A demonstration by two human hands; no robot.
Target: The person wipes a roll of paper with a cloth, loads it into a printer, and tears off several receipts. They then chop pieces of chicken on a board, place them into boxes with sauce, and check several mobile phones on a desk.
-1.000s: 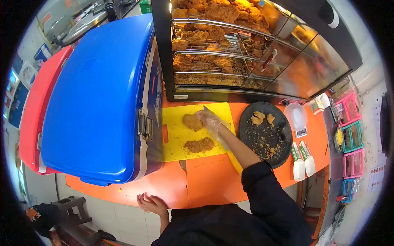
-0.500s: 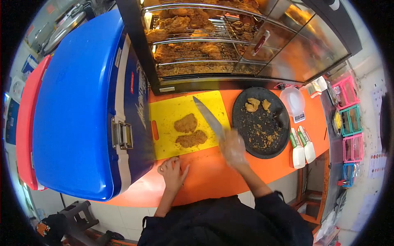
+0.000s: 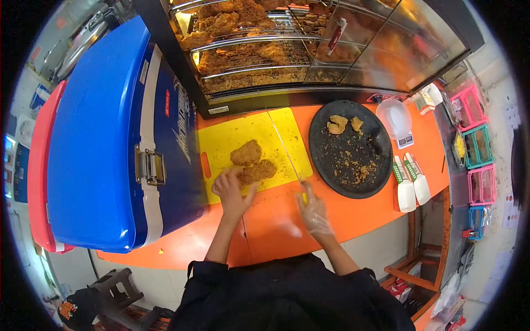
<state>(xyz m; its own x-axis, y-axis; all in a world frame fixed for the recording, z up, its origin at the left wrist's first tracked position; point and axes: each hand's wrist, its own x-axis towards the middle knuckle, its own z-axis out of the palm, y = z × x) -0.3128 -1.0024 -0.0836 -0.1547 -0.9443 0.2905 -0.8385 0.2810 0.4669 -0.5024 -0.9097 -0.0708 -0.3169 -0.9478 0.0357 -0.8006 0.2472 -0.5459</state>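
In my right hand [image 3: 313, 212], which wears a clear plastic glove, is a kitchen knife [image 3: 284, 144] with a yellow handle. Its blade points away from me over the right part of the yellow cutting board [image 3: 221, 132], the edge seen nearly on. Two flat pieces of breaded fried chicken lie on the board: an upper piece [image 3: 246, 153] and a lower piece [image 3: 258, 172]. My bare left hand [image 3: 231, 193] is open with fingers spread, its fingertips at the left end of the lower piece.
A round black tray [image 3: 337, 171] with crumbs and two small fried pieces [image 3: 337, 124] sits right of the board. Paper boxes [image 3: 406, 196] and a small scale [image 3: 404, 141] lie beyond it. The blue cooler [image 3: 94, 143] blocks the left; a heated display case [image 3: 265, 95] stands behind.
My left hand has moved forward from the board's near edge to the lower chicken piece. The knife has turned from its flat side showing to edge-on, and my right hand has come slightly nearer me.
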